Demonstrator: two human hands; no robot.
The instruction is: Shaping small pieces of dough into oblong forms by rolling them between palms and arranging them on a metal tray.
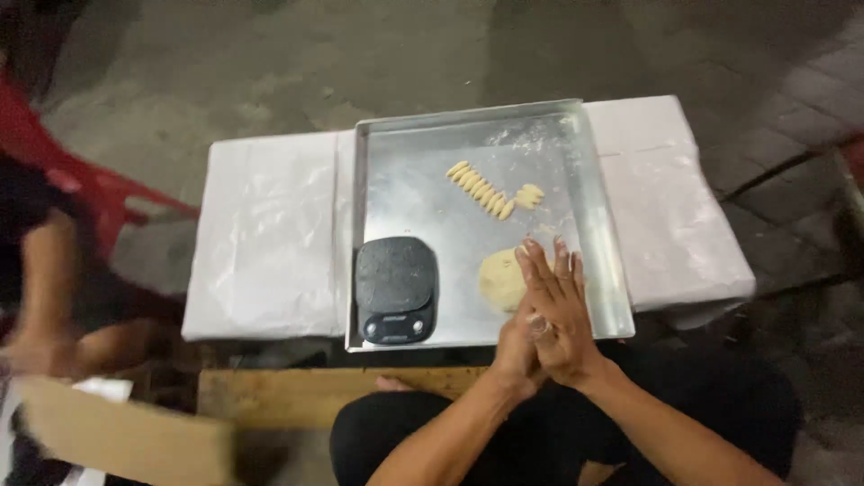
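Over near right corner of tray (594, 193), I see right hand (560, 310) pressed flat on left hand (515, 346), fingers (540, 265) straight, nothing visibly held between palms. Dough ball (499, 279) just left of fingertips, touching or nearly. Tray also holds row of shaped dough pieces (486, 191) farther off, black scale (394, 290) near left. White-covered table (261, 238), concrete floor (225, 72), another person's arm (45, 288) far left.

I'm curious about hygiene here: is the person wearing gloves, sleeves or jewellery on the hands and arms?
No gloves: the left hand and right hand are bare. Both forearms are uncovered too, with no sleeves reaching them. No watch, ring or bracelet shows, though the picture is slightly blurred. Dark clothing covers the lap.
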